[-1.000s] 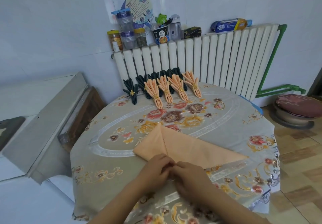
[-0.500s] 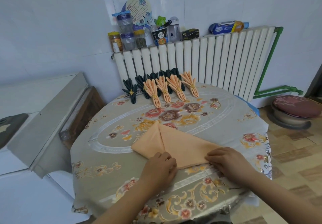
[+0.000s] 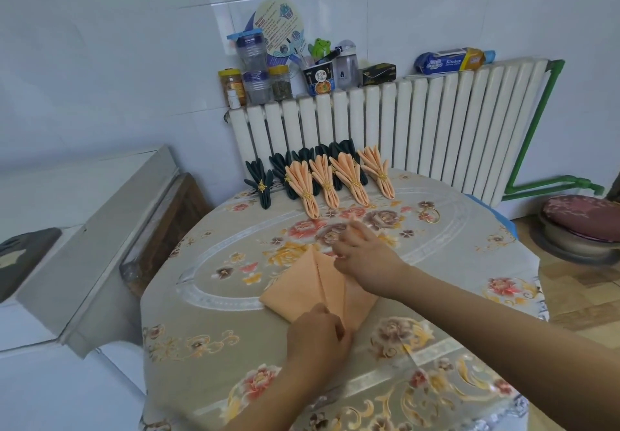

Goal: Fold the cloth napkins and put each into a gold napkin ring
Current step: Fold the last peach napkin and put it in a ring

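With the left hand (image 3: 318, 331) pinching the peach napkin's (image 3: 302, 291) near corner at mid-table and the right hand (image 3: 364, 251) flat on its far flap, any slip could spring the folds apart.

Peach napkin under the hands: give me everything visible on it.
The peach cloth napkin lies flat on the floral tablecloth near the table's front edge. It looks like soft matte fabric, folded into a kite shape: two flaps meet along a centre seam, with the point towards the radiator. The left hand presses its near corner; the right hand rests over its right flap and far tip. No ring is on it yet.
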{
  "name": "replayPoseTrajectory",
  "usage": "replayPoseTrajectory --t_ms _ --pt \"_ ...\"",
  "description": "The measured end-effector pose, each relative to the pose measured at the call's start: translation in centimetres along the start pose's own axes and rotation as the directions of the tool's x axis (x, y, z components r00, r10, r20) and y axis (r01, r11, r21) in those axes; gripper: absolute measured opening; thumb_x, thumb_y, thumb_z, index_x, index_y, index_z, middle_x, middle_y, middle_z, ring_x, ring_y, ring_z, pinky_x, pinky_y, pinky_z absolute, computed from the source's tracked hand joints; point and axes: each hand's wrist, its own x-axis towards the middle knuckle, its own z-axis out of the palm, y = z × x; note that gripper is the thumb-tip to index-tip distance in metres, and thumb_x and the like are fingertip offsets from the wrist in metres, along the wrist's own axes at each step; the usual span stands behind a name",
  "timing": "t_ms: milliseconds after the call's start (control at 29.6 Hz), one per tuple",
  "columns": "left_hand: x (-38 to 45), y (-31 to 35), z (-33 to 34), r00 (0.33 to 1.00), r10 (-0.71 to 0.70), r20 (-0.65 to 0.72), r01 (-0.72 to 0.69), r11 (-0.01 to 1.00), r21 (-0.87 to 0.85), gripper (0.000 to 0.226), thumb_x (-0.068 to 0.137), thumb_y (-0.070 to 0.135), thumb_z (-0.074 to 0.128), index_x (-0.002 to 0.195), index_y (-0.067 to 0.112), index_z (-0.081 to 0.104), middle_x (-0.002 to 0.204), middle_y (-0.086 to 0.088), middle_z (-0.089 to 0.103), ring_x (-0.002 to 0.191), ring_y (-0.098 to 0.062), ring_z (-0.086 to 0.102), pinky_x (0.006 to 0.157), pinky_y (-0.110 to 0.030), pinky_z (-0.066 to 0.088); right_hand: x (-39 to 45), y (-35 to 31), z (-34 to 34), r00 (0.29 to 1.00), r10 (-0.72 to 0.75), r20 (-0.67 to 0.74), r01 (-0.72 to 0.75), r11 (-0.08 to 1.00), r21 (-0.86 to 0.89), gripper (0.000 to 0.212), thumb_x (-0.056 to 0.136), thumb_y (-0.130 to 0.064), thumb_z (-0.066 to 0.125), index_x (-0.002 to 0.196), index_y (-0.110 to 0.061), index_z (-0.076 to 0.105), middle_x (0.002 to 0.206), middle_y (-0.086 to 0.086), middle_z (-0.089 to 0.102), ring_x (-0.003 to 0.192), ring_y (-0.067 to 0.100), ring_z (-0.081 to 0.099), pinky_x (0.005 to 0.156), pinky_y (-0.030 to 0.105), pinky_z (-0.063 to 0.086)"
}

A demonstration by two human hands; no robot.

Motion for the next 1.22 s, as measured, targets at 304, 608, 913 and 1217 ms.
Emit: replayPoseTrajectory --t_ms 304,608,913,1217 --pt "1.3 -1.3 -0.8 0.997 0.027 0.077 -0.025 0.999 -0.031 0.032 0.091 0.034 0.050 0.122 0.027 0.054 0.121 0.000 0.045 0.096 -0.026 0.056 0.073 -0.030 0.040 5.1 -0.9 5.2 0.997 -0.072 -0.041 0.079 0.969 0.234 0.011 0.075 -0.019 0.072 0.079 -0.028 0.074 0.087 0.000 0.058 0.085 0.023 0.050 0.079 0.032 0.028" --pt "2.2 -2.7 -0.5 0.998 0.021 0.061 -0.013 0.991 -0.131 0.029 0.087 0.039 0.057 0.113 0.028 0.065 0.116 0.005 0.050 0.096 -0.018 0.059 0.083 -0.024 0.042 3.1 -2.3 8.9 0.920 0.391 0.014 -0.351 0.809 0.471 0.042 0.084 -0.033 0.037 0.102 -0.019 0.073 0.103 0.002 0.071 0.086 0.025 0.064 0.073 0.036 0.052" --pt "2.9 -3.6 -1.0 0.990 0.057 0.132 -0.028 0.976 -0.214 0.027 0.089 0.026 0.054 0.110 0.024 0.070 0.108 -0.001 0.055 0.095 -0.018 0.057 0.086 -0.024 0.043 2.5 -4.0 8.2 0.913 0.393 0.111 -0.399 0.798 0.452 0.047 0.087 -0.037 0.032 0.118 -0.023 0.063 0.126 0.002 0.059 0.117 0.027 0.049 0.098 0.041 0.035" --pt "4.8 -5.6 -3.6 0.882 0.204 0.425 -0.108 0.965 -0.240 0.031 0.087 0.006 0.051 0.109 0.014 0.070 0.107 -0.003 0.053 0.106 -0.019 0.049 0.093 -0.030 0.040 -3.1 -11.1 3.7 0.865 0.495 -0.080 -0.337 0.692 0.638 0.019 0.065 -0.040 0.060 0.068 -0.022 0.053 0.058 -0.007 0.051 0.047 0.012 0.048 0.041 0.023 0.032"
